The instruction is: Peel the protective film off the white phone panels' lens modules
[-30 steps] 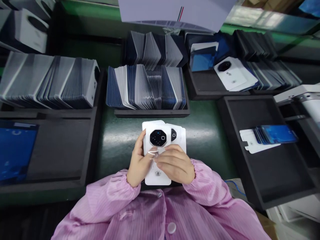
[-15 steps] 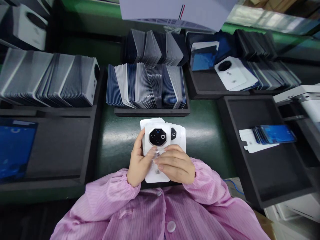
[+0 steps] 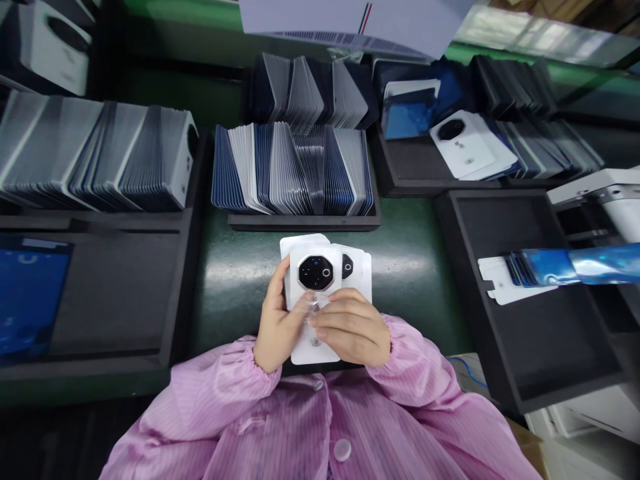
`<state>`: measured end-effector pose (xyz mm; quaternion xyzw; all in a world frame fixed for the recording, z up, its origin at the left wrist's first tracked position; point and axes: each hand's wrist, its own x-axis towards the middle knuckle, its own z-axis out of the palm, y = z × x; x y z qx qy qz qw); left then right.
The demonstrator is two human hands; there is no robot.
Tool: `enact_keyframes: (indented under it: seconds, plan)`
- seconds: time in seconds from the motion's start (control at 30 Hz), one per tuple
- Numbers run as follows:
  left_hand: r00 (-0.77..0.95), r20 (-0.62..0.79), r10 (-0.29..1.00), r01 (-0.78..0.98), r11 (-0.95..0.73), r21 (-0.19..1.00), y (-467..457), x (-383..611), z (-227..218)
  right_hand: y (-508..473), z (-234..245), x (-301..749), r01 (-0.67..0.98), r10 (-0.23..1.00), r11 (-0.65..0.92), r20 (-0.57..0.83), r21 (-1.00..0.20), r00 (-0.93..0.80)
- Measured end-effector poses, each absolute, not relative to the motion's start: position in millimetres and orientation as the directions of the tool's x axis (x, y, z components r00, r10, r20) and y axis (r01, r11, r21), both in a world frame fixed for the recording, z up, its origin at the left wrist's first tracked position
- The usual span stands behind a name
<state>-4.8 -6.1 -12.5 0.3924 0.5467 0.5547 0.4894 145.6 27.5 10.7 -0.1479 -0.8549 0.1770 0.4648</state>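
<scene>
Both my hands hold a small stack of white phone back covers (image 3: 314, 259) close to my chest, over the green table (image 3: 240, 273). The top cover shows a dark octagonal camera module (image 3: 315, 272). My left hand (image 3: 280, 320) wraps around the stack's left edge. My right hand (image 3: 353, 328) lies curled across the lower front of the top cover, fingertips pinching a small clear film tab (image 3: 311, 308). A second cover (image 3: 356, 269) peeks out behind on the right.
Black foam trays surround me: upright rows of covers at the left (image 3: 95, 160) and centre (image 3: 293, 170), more at the back right (image 3: 465, 147). A tray on the right (image 3: 530, 333) holds blue films (image 3: 545, 267). A blurred blue strip (image 3: 600, 257) enters from the right edge.
The stack has shifted slightly and the film tab has bunched under my right fingertips. A blurred blue strip has come in from the right edge over the right tray.
</scene>
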Motion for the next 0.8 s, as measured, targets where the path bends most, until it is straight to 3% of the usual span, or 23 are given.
enact_keyframes:
  seconds: [0.8]
  plan:
    - [-0.194,-0.142,0.971,-0.115,0.121,0.986,-5.0,-4.9,-8.1,28.5,12.4,145.0,0.093,0.463,0.867,0.726,-0.489,-0.509]
